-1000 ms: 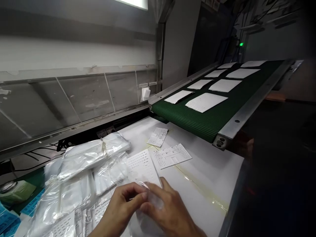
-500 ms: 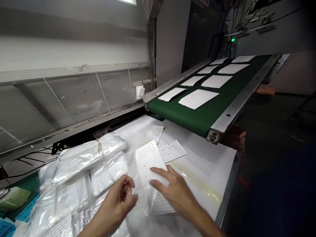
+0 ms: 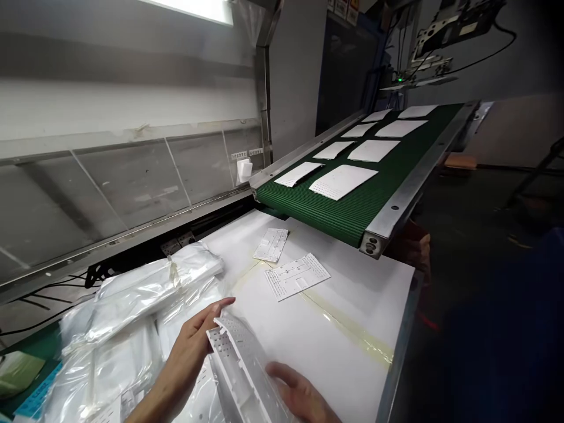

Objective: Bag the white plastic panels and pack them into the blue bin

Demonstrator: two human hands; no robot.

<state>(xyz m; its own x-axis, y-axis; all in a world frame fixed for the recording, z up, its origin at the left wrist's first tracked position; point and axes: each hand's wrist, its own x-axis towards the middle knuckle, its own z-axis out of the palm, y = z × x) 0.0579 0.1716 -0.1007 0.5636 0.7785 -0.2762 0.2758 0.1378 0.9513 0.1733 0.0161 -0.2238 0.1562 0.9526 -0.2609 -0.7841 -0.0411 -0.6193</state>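
Observation:
Two white plastic panels [image 3: 238, 370] with rows of small slots are tilted on edge, close together inside a clear plastic bag [image 3: 259, 346]. Along their left side lies my left hand [image 3: 191, 341], gripping them with its index finger stretched past the top corner. My right hand [image 3: 304, 393], slightly blurred, is at the bag's right side with fingers apart; whether it touches the bag is unclear. Beyond both hands, a larger slotted panel [image 3: 299, 276] and a smaller one [image 3: 271, 244] lie flat, ribbed side up, on the white table [image 3: 352, 317].
A green conveyor belt [image 3: 326, 214] slopes up at the back right, carrying several white panels in two rows. Stacks of clear plastic bags [image 3: 132, 299] cover the table's left side. A metal rail [image 3: 396, 205] edges the belt. Machinery [image 3: 458, 29] hangs behind.
The panel that lay under my right hand is now tilted on edge with another in the bag, nearer me. My left hand has moved onto its side; my right hand has drawn back.

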